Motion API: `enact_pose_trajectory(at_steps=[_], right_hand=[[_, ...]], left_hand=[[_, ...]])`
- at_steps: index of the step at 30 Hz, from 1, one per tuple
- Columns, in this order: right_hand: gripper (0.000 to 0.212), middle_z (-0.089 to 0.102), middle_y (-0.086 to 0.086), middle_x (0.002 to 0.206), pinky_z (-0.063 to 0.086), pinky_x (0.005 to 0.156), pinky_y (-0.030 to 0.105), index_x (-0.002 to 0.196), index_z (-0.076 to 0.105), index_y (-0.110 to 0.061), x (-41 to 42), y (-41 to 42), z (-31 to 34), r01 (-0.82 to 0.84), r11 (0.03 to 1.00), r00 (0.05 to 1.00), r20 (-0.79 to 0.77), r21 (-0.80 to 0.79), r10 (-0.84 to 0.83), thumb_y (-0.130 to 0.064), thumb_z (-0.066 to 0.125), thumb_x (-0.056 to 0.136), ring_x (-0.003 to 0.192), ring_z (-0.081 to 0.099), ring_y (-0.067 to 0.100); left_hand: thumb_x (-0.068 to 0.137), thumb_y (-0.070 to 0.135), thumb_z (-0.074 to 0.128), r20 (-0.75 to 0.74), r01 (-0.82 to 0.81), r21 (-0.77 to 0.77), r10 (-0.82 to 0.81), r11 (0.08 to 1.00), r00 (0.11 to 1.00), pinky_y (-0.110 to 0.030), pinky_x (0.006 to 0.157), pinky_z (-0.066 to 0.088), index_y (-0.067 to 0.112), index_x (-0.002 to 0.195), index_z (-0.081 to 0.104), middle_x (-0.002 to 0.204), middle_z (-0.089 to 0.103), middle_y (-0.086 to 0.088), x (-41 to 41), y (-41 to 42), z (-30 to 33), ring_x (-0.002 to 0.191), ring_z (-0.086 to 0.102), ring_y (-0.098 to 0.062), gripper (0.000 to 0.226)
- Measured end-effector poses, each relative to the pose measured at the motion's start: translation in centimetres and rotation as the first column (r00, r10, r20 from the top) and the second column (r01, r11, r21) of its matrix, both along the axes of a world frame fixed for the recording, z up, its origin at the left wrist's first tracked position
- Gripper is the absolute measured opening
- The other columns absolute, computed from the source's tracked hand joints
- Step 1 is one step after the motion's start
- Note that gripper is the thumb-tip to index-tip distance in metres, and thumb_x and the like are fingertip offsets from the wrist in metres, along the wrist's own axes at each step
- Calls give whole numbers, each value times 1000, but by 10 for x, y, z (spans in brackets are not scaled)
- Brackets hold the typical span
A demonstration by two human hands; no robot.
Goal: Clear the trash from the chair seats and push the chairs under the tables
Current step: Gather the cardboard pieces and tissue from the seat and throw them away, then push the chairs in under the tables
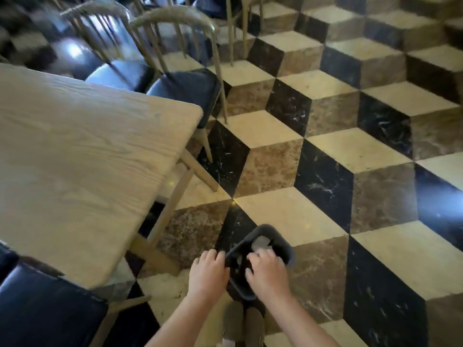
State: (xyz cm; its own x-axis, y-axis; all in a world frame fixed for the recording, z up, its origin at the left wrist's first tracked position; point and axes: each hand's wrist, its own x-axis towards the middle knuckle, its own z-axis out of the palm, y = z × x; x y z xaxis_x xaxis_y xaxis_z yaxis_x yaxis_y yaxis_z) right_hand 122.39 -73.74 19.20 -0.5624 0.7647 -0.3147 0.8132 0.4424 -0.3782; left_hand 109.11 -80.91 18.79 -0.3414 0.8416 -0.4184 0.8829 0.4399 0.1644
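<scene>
The trash-clearing step is in hand. The left hand [208, 270] grips the near-left rim of a small dark bin [260, 259], fingers curled over the edge. The right hand [266, 271] reaches into the bin's mouth, fingers bent down over pale crumpled trash [260, 242]; whether it grips a piece or has let go cannot be told. The bin is low over the patterned floor [325, 151], just ahead of the person's shoes [244, 321].

To the left stands the wooden worktop [82, 156], its surface bare. A dark chair seat [42, 311] shows at its near corner. At the far end, a spindle-back chair [185, 88] sits partly out from the worktop, with no trash visible on its seat.

Judgement: the next move calls for freeing the right hand from the bin, then pushing that far chair in beneath the worktop.
</scene>
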Motion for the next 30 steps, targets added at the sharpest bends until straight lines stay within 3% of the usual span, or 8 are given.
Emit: enact_pose_trajectory(at_steps=[5, 11, 22, 30], right_hand=[[35, 55, 1, 127, 34, 103, 37, 124, 53, -21, -15, -41, 56, -118, 986, 989, -71, 116, 127, -33, 49, 92, 120, 45, 20], [37, 56, 1, 126, 37, 104, 39, 126, 53, -21, -34, -93, 77, -298, 937, 941, -109, 185, 321, -33, 53, 91, 120, 47, 20], [40, 50, 0, 134, 32, 107, 36, 131, 48, -24, -85, -211, 116, -551, 789, 791, -131, 273, 598, -34, 51, 92, 126, 42, 18], [35, 57, -1, 125, 38, 100, 35, 121, 57, -22, -102, -395, 126, -690, 664, 639, -189, 287, 746, -31, 52, 87, 117, 48, 19]], left_hand=[[96, 42, 37, -72, -163, 191, 180, 968, 981, -37, 112, 25, 23, 141, 30, 148, 36, 0, 8, -61, 57, 139, 24, -19, 50], [95, 44, 36, -127, -321, 216, 352, 922, 927, -40, 115, 19, 23, 143, 27, 150, 33, 1, 5, -129, 84, 141, 22, -17, 53], [95, 43, 38, -170, -558, 373, 646, 741, 744, -39, 112, 28, 22, 138, 39, 140, 47, 2, -10, -283, 122, 131, 38, -15, 48], [89, 36, 55, -138, -685, 458, 807, 566, 575, -41, 98, 45, 15, 125, 56, 119, 64, -4, 13, -475, 126, 112, 57, -22, 42]])
